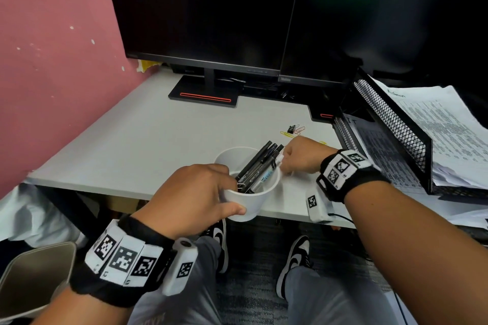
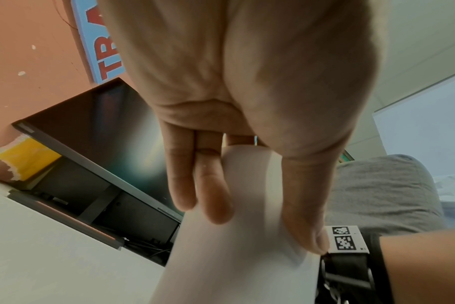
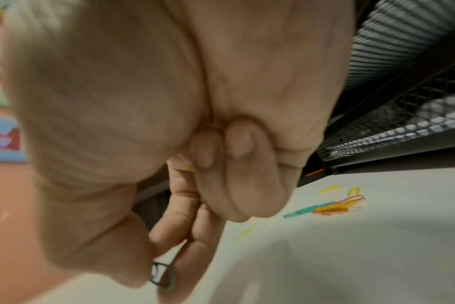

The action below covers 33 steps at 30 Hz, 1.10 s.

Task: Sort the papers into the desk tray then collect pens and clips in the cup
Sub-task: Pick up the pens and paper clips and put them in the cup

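While left hand [image 1: 195,192] grips, white cup [image 1: 250,202], dark pens [image 1: 260,166]

cup [image 1: 253,200] base hidden by left hand [image 1: 195,192] | small clips [image 3: 333,205] blurred | right hand [image 3: 169,144] pinch unclear

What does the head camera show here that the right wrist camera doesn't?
Only the head view shows the white cup gripped by the left hand, the pens standing in it, and two dark monitors. Only the right wrist view shows a small clip pinched in the right hand. Both show loose coloured clips on the desk and the mesh tray.
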Motion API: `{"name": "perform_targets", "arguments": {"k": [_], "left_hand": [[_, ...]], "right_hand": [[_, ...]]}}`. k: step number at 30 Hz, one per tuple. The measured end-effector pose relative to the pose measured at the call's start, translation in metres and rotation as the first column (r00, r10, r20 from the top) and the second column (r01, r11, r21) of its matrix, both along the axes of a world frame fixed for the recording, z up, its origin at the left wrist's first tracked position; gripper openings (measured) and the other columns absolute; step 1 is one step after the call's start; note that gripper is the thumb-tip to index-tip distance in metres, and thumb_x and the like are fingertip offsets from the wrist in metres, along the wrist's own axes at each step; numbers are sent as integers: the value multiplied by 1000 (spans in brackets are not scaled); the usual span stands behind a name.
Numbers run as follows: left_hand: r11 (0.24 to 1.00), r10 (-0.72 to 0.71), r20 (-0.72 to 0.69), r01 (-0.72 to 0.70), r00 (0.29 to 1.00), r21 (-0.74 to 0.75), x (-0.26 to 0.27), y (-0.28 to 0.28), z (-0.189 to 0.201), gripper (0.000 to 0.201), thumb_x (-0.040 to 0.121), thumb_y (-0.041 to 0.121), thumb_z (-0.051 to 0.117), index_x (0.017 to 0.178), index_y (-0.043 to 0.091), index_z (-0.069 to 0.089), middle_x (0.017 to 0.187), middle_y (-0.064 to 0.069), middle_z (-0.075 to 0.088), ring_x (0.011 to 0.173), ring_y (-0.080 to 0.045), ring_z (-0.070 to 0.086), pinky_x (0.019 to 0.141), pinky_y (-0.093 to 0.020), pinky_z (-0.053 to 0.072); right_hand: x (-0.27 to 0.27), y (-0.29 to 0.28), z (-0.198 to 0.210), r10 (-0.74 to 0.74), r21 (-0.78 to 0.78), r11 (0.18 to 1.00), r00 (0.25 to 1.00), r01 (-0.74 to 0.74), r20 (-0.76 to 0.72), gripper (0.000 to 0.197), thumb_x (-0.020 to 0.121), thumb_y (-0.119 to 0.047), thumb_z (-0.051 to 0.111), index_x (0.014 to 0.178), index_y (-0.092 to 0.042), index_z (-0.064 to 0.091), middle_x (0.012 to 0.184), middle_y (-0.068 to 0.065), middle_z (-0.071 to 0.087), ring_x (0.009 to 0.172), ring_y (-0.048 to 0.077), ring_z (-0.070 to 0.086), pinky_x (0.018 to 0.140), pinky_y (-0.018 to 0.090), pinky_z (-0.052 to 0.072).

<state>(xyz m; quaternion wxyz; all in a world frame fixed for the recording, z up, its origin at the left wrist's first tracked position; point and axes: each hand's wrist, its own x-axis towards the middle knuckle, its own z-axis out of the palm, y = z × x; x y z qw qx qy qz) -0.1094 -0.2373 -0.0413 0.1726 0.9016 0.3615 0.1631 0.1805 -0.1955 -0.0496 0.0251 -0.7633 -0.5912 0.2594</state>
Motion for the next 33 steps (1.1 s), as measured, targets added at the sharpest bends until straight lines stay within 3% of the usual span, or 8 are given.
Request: {"name": "perform_targets", "arguments": {"k": [5, 7, 15, 18, 22, 25, 29, 33], "left_hand": [[1000, 3, -10, -3, 1000, 5, 0, 0, 1, 28, 78, 56, 78, 73, 30, 68, 74, 13, 56, 68, -4, 55, 58, -25, 36], [1000, -6, -8, 6, 1000, 1, 4, 0, 1, 26, 78, 55, 78, 74, 31, 69, 74, 14, 56, 68, -3, 55, 58, -24, 34], [999, -36, -19, 36, 999, 2, 24, -2, 0, 34, 79, 60, 74, 79, 26, 71, 80, 9, 59, 73, -8, 57, 65, -31, 44], [999, -39, -10, 39, 999, -1, 24, -1, 0, 31, 79, 57, 76, 80, 27, 72, 80, 9, 59, 72, -8, 57, 63, -29, 41], [999, -35, 2, 35, 999, -11, 20, 1, -1, 27, 79, 56, 77, 79, 29, 72, 80, 12, 59, 72, -5, 57, 61, -23, 37], [999, -27, 14, 27, 1000, -16, 16, 2, -1, 25, 79, 56, 77, 80, 31, 72, 79, 15, 59, 72, -3, 57, 61, -23, 35], [1000, -17, 30, 18, 999, -24, 14, 4, -2, 23, 79, 55, 78, 78, 33, 71, 77, 15, 57, 71, -5, 57, 61, -24, 37], [1000, -9, 26, 10, 1000, -29, 13, 5, -4, 22, 78, 55, 79, 78, 33, 72, 77, 15, 58, 70, -4, 56, 60, -22, 36]], "right_hand": [[19, -8, 55, -60, 282, 934, 876, 218, -479, 17, 81, 3, 80, 88, -13, 78, 67, 6, 66, 48, 15, 34, 47, 22, 26], [8, -15, 86, 48, 374, 912, 860, 170, -507, 21, 82, 4, 78, 91, -14, 82, 73, 13, 68, 52, 17, 37, 47, 24, 28], [-65, -55, 121, 414, 249, 884, 910, -396, -20, 22, 87, -10, 73, 93, -29, 82, 67, -22, 72, 60, -6, 65, 55, 9, 48], [-53, -52, 119, 366, 384, 875, 922, -295, -125, 21, 89, -7, 74, 98, -24, 83, 85, -13, 79, 80, -1, 74, 70, 15, 58], [-4, -24, 95, 26, 550, 822, 955, 148, -295, 11, 93, -7, 71, 91, -12, 80, 88, 10, 79, 85, 30, 77, 84, 48, 64], [36, -8, 57, -212, 379, 899, 975, 220, -65, 12, 95, -13, 68, 97, -11, 79, 93, 5, 78, 93, 27, 76, 85, 40, 63], [55, 0, 7, -187, 102, 981, 931, 163, 313, 37, 92, -8, 66, 128, -6, 70, 135, 12, 67, 123, 32, 64, 104, 40, 55], [56, 8, -15, -165, 58, 986, 901, 155, 402, 30, 94, -7, 62, 122, -9, 72, 128, 11, 69, 117, 33, 66, 99, 38, 57]]}}
